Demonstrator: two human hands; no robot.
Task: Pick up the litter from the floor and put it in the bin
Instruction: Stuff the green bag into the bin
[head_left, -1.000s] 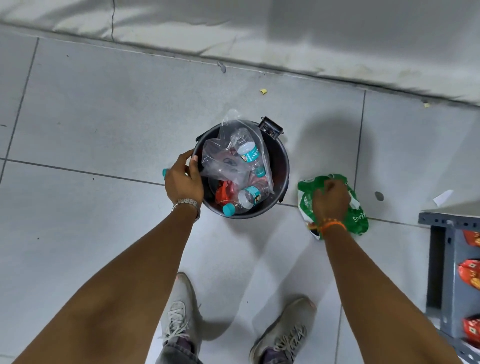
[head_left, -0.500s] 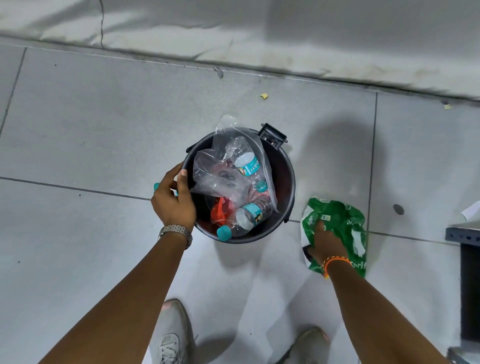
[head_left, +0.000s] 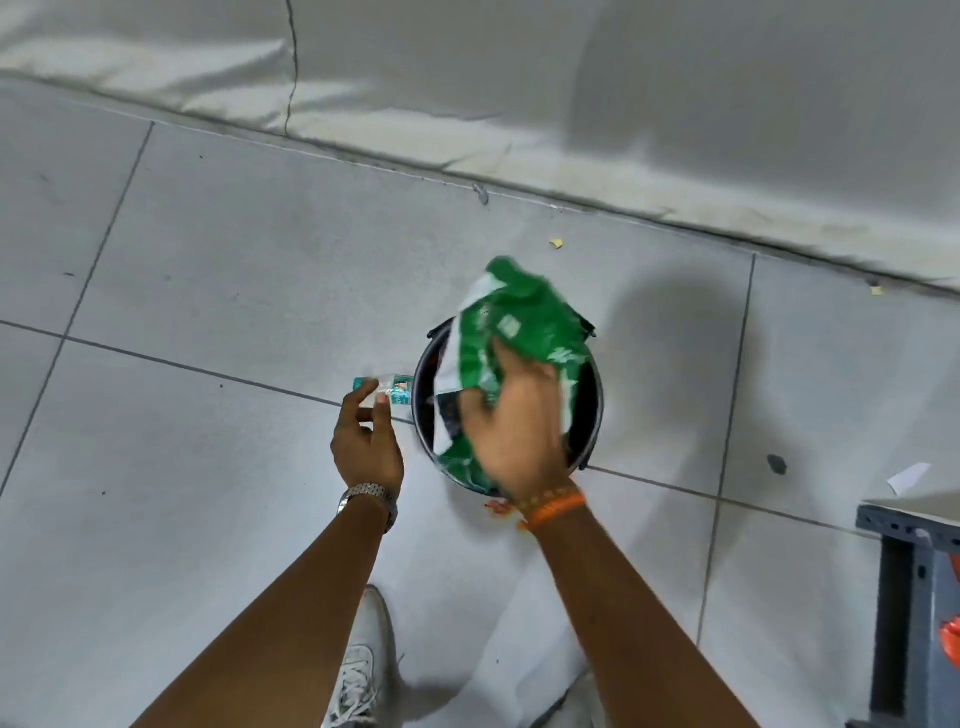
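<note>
A black round bin (head_left: 596, 410) stands on the grey tiled floor. My right hand (head_left: 519, 431), with an orange band at the wrist, is shut on a crumpled green and white packet (head_left: 519, 317) held right over the bin's mouth, hiding its contents. A small clear plastic bottle with a teal label (head_left: 394, 388) lies against the bin's left side. My left hand (head_left: 366, 441), wearing a metal watch, hovers at that bottle with fingers apart. Whether it touches the bottle I cannot tell.
A grey metal rack (head_left: 909, 597) with orange packets (head_left: 950, 644) stands at the lower right. A white paper scrap (head_left: 908, 477) and small yellow bits (head_left: 556, 243) lie on the tiles near the wall. A reddish scrap (head_left: 497, 506) lies by the bin's base. My shoe (head_left: 358, 675) is below.
My right hand has lifted the green packet off the floor at the bin's right and brought it over the bin. My left hand has come off the bin's rim.
</note>
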